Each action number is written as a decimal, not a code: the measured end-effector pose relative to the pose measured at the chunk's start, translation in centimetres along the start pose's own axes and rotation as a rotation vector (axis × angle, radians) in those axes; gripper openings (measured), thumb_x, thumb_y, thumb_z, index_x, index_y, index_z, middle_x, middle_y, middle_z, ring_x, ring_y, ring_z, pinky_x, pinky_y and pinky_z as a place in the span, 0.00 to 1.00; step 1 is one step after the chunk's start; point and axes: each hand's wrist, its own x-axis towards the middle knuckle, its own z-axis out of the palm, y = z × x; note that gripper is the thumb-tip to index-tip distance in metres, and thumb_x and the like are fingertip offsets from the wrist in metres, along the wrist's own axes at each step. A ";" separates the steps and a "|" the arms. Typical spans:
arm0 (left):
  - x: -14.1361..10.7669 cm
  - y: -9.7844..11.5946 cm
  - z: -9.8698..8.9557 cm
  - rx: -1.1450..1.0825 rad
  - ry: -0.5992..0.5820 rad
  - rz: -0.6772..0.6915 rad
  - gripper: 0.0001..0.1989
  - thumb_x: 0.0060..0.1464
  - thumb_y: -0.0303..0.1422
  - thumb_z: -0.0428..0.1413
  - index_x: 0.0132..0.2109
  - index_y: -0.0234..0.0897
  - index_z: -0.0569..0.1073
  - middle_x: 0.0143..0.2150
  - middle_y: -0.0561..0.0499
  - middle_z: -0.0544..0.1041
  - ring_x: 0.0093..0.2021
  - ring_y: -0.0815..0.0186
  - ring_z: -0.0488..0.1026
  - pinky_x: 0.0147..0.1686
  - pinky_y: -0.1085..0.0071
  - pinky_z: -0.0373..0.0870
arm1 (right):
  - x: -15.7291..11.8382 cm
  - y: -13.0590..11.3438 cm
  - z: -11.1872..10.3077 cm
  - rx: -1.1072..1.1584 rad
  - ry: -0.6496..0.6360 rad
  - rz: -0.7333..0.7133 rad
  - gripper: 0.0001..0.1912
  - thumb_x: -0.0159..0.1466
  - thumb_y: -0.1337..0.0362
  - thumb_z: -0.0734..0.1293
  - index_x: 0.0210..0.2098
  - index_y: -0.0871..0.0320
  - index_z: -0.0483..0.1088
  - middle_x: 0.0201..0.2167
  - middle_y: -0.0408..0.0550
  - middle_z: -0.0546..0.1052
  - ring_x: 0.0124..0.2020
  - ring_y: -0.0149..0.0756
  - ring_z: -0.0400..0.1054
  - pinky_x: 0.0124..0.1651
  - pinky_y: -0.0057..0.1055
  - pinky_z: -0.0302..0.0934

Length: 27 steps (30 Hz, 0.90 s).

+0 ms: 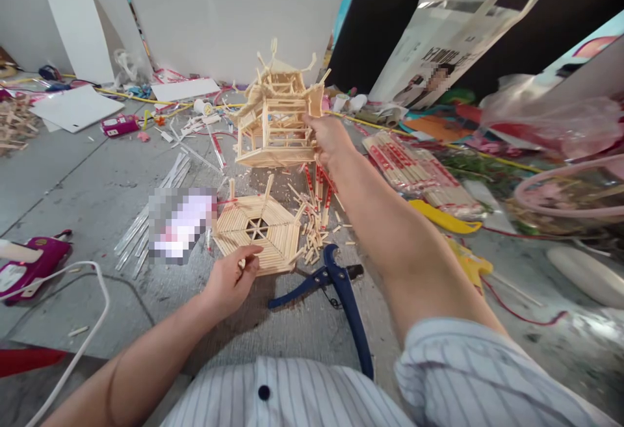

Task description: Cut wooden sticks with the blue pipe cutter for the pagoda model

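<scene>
Stick pavilion (264, 125), roofed, held in my right grip (332, 140); by my left grip (229, 284), contents unclear, hexagonal panel (279, 240), posts (269, 185) unroofed.

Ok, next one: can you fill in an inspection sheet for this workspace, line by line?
Surface: grey, littered with stick scraps.
Things in hand: stick house held; flat stick panel lying nearer the person.
Clutter: blue cutter beside the panel; pink glue gun at left, with another further back; clear rods; stick packets.
Hands: right hand grips the house's right side; left hand at the panel's near edge, grip unclear.
Cables: white cable at left; yellow cord along the back.
Surroundings: pale wall panels, printed bag.
</scene>
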 end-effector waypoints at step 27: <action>0.0 0.2 -0.3 0.067 -0.017 0.064 0.11 0.56 0.33 0.50 0.42 0.36 0.75 0.32 0.48 0.80 0.31 0.67 0.77 0.31 0.74 0.73 | 0.6 4.7 -8.0 -0.048 -0.073 -0.136 0.24 0.55 0.40 0.66 0.29 0.56 0.65 0.27 0.43 0.73 0.33 0.33 0.73 0.35 0.31 0.68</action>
